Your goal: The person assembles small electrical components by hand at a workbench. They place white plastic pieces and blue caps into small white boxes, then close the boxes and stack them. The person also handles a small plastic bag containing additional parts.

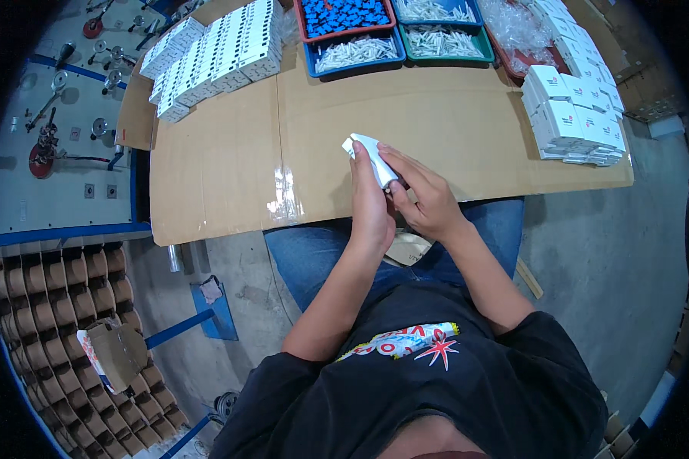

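Between my two hands is a small white box (374, 162), held up over the near edge of a cardboard-covered table (222, 168). My left hand (370, 210) supports it along its left side, with the palm and fingers close against it. From the right, my right hand (427, 200) has its fingers closed over the box's side and its thumb near the lower end. A small dark spot shows at that lower end, but my fingers partly hide it and I cannot make out what it is.
Rows of white boxes (216, 65) stand at the far left, and more white boxes (565, 121) are stacked at the right. At the back are a red tray of blue parts (390, 27) and trays of white slim pieces (309, 69). A metal bench (61, 199) adjoins on the left.
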`<action>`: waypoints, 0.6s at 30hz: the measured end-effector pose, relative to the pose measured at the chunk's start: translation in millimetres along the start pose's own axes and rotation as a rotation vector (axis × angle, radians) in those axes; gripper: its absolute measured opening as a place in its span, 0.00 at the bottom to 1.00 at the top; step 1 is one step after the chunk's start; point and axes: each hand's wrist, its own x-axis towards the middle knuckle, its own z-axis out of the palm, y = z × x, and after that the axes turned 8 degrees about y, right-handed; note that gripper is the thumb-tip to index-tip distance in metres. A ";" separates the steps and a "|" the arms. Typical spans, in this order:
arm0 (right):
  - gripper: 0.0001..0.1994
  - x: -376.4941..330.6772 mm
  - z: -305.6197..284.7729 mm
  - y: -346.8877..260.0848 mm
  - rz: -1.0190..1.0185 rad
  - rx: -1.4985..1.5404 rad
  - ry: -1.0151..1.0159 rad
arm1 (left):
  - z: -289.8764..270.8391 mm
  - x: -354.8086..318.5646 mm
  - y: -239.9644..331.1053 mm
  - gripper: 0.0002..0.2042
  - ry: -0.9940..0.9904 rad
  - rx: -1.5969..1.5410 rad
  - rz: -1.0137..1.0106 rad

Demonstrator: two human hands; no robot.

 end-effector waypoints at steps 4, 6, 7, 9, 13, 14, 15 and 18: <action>0.21 -0.9 2.0 3.1 -0.013 -0.033 0.005 | -4.4 1.6 -1.2 0.30 -0.018 0.049 -0.009; 0.21 -3.6 4.7 7.9 -0.074 -0.073 0.018 | -4.7 -0.1 -0.2 0.30 -0.030 0.068 -0.012; 0.21 -4.2 6.0 8.1 -0.076 -0.088 0.026 | -2.6 -0.9 1.2 0.30 -0.018 0.062 0.011; 0.20 -5.3 7.7 7.0 -0.081 -0.115 0.042 | -0.3 -1.3 -0.6 0.30 -0.001 0.049 0.032; 0.19 -4.8 9.7 4.4 -0.097 -0.123 0.078 | -0.7 -1.1 -1.9 0.29 0.007 0.035 0.047; 0.19 -5.5 11.0 5.3 -0.101 -0.123 0.084 | 0.4 -2.6 -1.3 0.29 0.009 0.028 0.054; 0.19 -6.1 12.1 5.8 -0.105 -0.124 0.090 | 2.4 -5.1 0.3 0.28 0.011 0.022 0.062; 0.19 -8.1 13.2 4.0 -0.091 -0.123 0.092 | 2.9 -6.2 -0.7 0.28 0.011 0.020 0.071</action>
